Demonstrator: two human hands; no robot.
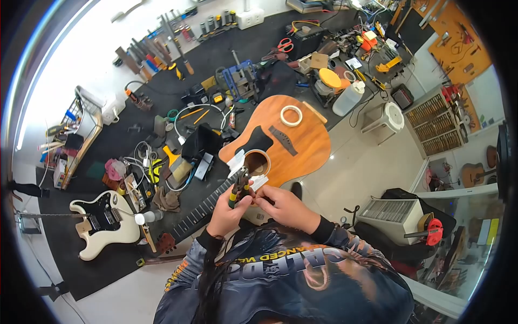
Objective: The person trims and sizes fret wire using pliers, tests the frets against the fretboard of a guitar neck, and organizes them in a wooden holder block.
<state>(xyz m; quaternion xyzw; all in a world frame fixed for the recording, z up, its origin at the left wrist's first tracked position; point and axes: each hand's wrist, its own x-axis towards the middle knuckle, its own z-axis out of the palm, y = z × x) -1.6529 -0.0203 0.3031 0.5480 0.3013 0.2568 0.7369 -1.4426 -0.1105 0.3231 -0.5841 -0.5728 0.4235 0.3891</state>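
Observation:
My left hand [226, 215] is closed around a pair of pliers [241, 184] with dark jaws and green-and-yellow grips, raised over the acoustic guitar's neck end. Close beside it, my right hand [288, 207] has thumb and fingers pinched together; whatever is between them is too small to make out. Below both hands lies the orange-brown acoustic guitar [310, 148], its fretboard [199, 213] running down to the left. White pieces [236, 162] sit on either side of the fretboard by the soundhole [259, 162]. A roll of tape [291, 115] rests on the guitar top.
A white electric guitar body [121, 229] lies on the dark bench at left. A brush [178, 171], cables and small tools crowd the bench beyond the neck. Behind the guitar stand a blue vise [240, 80] and a white bottle [348, 99]. A white stool [389, 117] is at right.

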